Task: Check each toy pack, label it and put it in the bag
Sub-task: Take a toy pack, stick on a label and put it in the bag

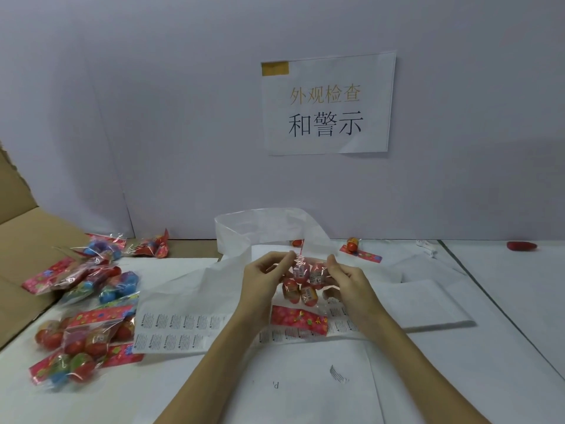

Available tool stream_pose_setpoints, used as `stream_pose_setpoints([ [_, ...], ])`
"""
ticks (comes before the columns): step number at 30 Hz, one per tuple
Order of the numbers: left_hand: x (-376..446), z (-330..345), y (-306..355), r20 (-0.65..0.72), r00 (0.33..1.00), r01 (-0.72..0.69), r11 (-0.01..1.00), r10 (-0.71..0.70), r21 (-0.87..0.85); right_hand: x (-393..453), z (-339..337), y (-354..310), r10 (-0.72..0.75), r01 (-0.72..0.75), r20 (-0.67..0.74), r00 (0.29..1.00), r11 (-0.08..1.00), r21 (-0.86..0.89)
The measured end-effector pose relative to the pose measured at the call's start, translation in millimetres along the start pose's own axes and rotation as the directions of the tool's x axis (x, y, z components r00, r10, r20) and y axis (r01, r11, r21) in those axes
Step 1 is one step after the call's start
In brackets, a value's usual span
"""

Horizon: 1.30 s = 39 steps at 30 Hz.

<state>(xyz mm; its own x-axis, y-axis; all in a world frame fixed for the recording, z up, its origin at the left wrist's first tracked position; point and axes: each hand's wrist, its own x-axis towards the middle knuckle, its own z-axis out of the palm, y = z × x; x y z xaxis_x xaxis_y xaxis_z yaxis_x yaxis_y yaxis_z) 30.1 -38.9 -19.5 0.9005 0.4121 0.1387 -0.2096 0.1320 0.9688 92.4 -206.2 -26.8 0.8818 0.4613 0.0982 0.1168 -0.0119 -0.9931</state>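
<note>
Your left hand (265, 275) and right hand (344, 278) hold one toy pack (302, 286) between them above the sheet of warning labels (183, 327), each pinching an upper corner of its clear film with curled fingers. The pack hangs with its long axis running away from you: the red egg-shaped toys sit in the upper part, and the pink patterned header card (298, 319) points down toward you, near the label sheet. Just behind your hands the white bag (260, 228) stands with its mouth open. More packs (82, 304) lie piled at your left, partly on the cardboard (27, 237). A printed sign (328, 104) is on the wall
</note>
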Motion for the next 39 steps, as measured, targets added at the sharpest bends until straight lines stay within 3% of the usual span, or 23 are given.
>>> stream_pose_setpoints([
  [3,-2.1,3.8,2.1,0.004,1.000,0.009,0.998,-0.009,-0.063,-0.3,1.9,-0.2,-0.033,0.032,-0.032,0.999,0.999,-0.042],
  [7,-5.3,5.6,2.2,-0.024,0.996,-0.085,0.996,0.086,0.013,-4.7,-0.7,2.8,-0.198,0.172,-0.076,0.977,0.951,-0.258],
  [10,-5.9,4.2,3.5,0.006,0.989,-0.146,0.986,0.146,0.075,-6.4,-3.2,-0.5,-0.172,0.157,-0.089,0.981,0.976,-0.151],
  [14,-3.8,-2.1,5.7,0.143,0.977,-0.166,0.984,0.156,0.060,-6.1,-5.7,-7.5,-0.136,0.135,-0.002,0.991,0.977,0.166],
  [16,-3.0,-4.0,7.4,0.127,0.981,-0.153,0.987,0.147,0.040,-6.1,-8.1,-8.1,-0.131,0.125,0.006,0.991,0.963,0.241],
  [19,-0.3,-5.5,9.2,0.027,0.987,-0.158,0.987,0.158,-0.015,-5.4,-10.6,-6.8,-0.091,0.085,0.019,0.996,0.978,0.191],
  [22,2.1,-7.4,8.2,-0.005,0.980,-0.198,0.974,0.199,0.112,-4.3,-10.6,-5.4,-0.031,0.013,0.104,0.994,0.985,0.170],
  [24,2.2,-8.0,6.3,0.033,0.993,-0.119,0.979,0.115,0.167,-4.3,-10.0,-5.4,-0.044,0.018,0.172,0.984,0.989,0.147],
  [27,0.5,-5.1,4.5,0.102,0.994,0.016,0.994,-0.027,0.111,-5.6,-7.7,-6.7,-0.046,0.008,0.205,0.978,0.983,0.184],
  [32,1.0,-5.0,1.4,-0.012,0.999,-0.044,0.986,0.046,0.160,-10.0,-3.0,-10.1,-0.009,0.000,0.072,0.997,0.992,0.125],
  [39,1.3,-6.3,4.0,-0.045,0.994,-0.092,0.975,0.102,0.200,-8.2,-3.6,-7.4,0.023,-0.017,-0.033,0.999,0.986,0.167],
])
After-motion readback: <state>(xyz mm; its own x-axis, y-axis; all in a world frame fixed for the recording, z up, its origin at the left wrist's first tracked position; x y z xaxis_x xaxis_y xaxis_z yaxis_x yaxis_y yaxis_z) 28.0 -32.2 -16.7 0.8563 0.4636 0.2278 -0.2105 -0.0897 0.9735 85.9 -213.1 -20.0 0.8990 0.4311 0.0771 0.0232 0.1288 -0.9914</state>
